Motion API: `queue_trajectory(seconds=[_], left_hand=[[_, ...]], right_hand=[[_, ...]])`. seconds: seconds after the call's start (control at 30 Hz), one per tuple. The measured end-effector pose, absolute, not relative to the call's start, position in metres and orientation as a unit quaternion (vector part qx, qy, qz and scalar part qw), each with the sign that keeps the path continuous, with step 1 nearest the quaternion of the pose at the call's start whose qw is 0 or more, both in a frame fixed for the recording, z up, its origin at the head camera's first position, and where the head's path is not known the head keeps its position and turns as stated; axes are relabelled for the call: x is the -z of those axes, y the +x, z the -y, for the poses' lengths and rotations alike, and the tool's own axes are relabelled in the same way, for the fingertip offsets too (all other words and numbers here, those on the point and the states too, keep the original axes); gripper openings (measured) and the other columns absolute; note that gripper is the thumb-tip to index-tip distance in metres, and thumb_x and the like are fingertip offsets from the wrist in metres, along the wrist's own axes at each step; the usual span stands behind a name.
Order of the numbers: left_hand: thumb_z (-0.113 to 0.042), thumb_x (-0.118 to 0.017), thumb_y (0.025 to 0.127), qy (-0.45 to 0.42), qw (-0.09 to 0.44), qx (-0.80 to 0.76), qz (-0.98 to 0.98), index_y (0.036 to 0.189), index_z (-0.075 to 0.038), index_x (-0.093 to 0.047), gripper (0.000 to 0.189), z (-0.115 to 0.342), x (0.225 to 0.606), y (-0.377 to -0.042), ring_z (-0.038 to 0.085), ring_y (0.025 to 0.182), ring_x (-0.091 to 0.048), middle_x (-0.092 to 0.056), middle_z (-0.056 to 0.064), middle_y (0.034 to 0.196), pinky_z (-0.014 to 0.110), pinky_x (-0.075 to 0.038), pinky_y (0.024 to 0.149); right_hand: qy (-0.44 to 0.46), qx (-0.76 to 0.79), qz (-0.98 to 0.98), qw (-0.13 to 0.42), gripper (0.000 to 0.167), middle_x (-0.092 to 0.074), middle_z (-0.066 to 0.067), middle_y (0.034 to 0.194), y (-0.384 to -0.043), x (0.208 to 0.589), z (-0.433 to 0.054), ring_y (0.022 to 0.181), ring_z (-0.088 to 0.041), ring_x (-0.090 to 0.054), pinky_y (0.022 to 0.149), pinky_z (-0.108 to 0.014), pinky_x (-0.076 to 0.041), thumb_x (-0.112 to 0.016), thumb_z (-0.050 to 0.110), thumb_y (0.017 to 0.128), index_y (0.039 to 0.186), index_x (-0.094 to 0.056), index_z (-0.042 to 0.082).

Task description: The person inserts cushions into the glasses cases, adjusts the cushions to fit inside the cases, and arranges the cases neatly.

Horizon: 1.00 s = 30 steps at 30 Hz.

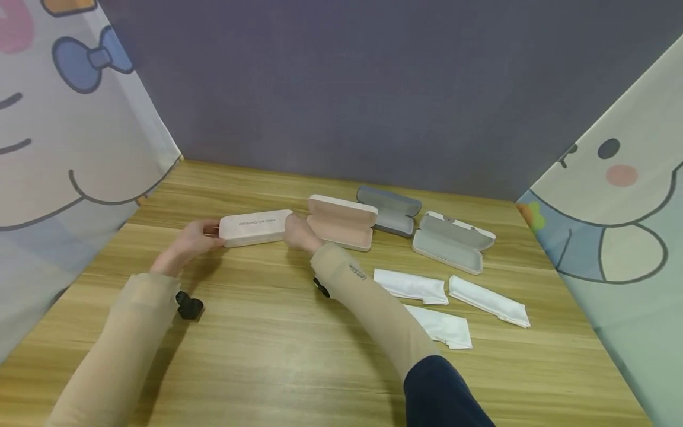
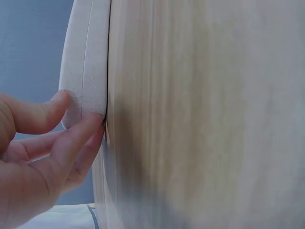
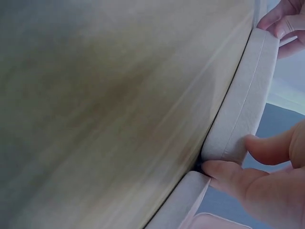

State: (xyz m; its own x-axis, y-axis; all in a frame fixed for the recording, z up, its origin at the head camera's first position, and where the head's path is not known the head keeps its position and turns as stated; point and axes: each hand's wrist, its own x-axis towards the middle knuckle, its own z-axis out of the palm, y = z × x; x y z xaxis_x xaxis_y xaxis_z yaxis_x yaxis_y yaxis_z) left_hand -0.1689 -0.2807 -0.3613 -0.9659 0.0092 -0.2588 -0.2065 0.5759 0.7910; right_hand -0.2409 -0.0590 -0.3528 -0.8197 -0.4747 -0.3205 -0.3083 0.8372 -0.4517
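A closed pale pink glasses case (image 1: 256,228) with small lettering on its lid lies on the table at the back left. My left hand (image 1: 191,240) grips its left end; in the left wrist view the thumb is on the lid side and the fingers (image 2: 71,143) touch the end. At the opposite end, my right hand (image 1: 300,233) holds the case, its thumb (image 3: 269,149) on the lid side and forefinger at the lower corner. An open pink glasses case (image 1: 341,232) stands just right of the right hand. Anything inside the closed case is hidden.
Farther right stand an open grey glasses case (image 1: 393,218) and an open white one with a grey lining (image 1: 447,249). Nearer lie three folded white cloths, including one beside the right forearm (image 1: 445,326). Fabric walls enclose the wooden table (image 1: 256,362).
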Motion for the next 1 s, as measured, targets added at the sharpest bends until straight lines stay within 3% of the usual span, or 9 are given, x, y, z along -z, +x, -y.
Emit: queue_trajectory(seconds=[0.13,0.2,0.3,0.47,0.83,1.0], left_hand=[[-0.003,-0.052,0.096,-0.058,0.120,-0.468,-0.874,0.145,0.015,-0.020,0.061,0.2802,0.3605,-0.1684,0.030,0.114,-0.052,-0.035,0.040,0.141,0.010,-0.049,0.076],[-0.003,-0.052,0.096,-0.058,0.122,-0.473,-0.871,0.145,0.015,-0.020,0.062,0.2801,0.3598,-0.1681,0.026,0.112,-0.053,-0.034,0.040,0.141,0.010,-0.049,0.076],[-0.006,-0.052,0.097,-0.057,0.126,-0.477,-0.868,0.146,0.015,-0.019,0.063,0.2807,0.3581,-0.1672,0.025,0.111,-0.053,-0.032,0.039,0.143,0.011,-0.049,0.077],[-0.019,-0.051,0.099,-0.065,0.135,-0.482,-0.863,0.147,0.012,-0.017,0.067,0.2805,0.3550,-0.1660,0.034,0.121,-0.048,-0.030,0.037,0.146,0.016,-0.048,0.080],[-0.023,-0.050,0.100,-0.096,0.145,-0.502,-0.847,0.149,0.009,-0.016,0.067,0.2783,0.3542,-0.1672,0.037,0.131,-0.041,-0.026,0.033,0.150,0.019,-0.050,0.086],[-0.024,-0.049,0.100,-0.105,0.149,-0.505,-0.844,0.148,0.011,-0.015,0.068,0.2750,0.3532,-0.1662,0.032,0.128,-0.043,-0.025,0.033,0.151,0.014,-0.050,0.084]], right_hand=[[-0.179,0.230,-0.930,0.225,0.060,-0.055,-0.010,0.093,-0.2411,0.3550,0.0597,0.044,-0.007,-0.031,0.038,-0.017,-0.028,-0.040,0.006,0.098,0.151,-0.013,-0.005],[-0.168,0.247,-0.927,0.228,0.059,-0.050,-0.007,0.086,-0.2400,0.3547,0.0590,0.043,-0.006,-0.030,0.038,-0.017,-0.027,-0.040,0.007,0.099,0.151,-0.014,-0.004],[-0.163,0.266,-0.921,0.233,0.057,-0.051,-0.009,0.091,-0.2390,0.3542,0.0580,0.044,-0.008,-0.029,0.038,-0.018,-0.027,-0.040,0.010,0.100,0.151,-0.016,-0.003],[-0.165,0.282,-0.919,0.221,0.054,-0.055,-0.017,0.112,-0.2379,0.3532,0.0585,0.049,-0.010,-0.035,0.039,-0.019,-0.030,-0.042,0.010,0.100,0.148,-0.023,-0.005],[-0.161,0.277,-0.926,0.199,0.047,-0.056,-0.016,0.119,-0.2367,0.3573,0.0616,0.057,-0.011,-0.041,0.042,-0.018,-0.034,-0.045,0.007,0.098,0.142,-0.032,-0.004],[-0.171,0.301,-0.918,0.192,0.050,-0.055,-0.017,0.129,-0.2331,0.3567,0.0563,0.066,-0.012,-0.045,0.048,-0.019,-0.036,-0.046,0.009,0.097,0.144,-0.032,-0.003]])
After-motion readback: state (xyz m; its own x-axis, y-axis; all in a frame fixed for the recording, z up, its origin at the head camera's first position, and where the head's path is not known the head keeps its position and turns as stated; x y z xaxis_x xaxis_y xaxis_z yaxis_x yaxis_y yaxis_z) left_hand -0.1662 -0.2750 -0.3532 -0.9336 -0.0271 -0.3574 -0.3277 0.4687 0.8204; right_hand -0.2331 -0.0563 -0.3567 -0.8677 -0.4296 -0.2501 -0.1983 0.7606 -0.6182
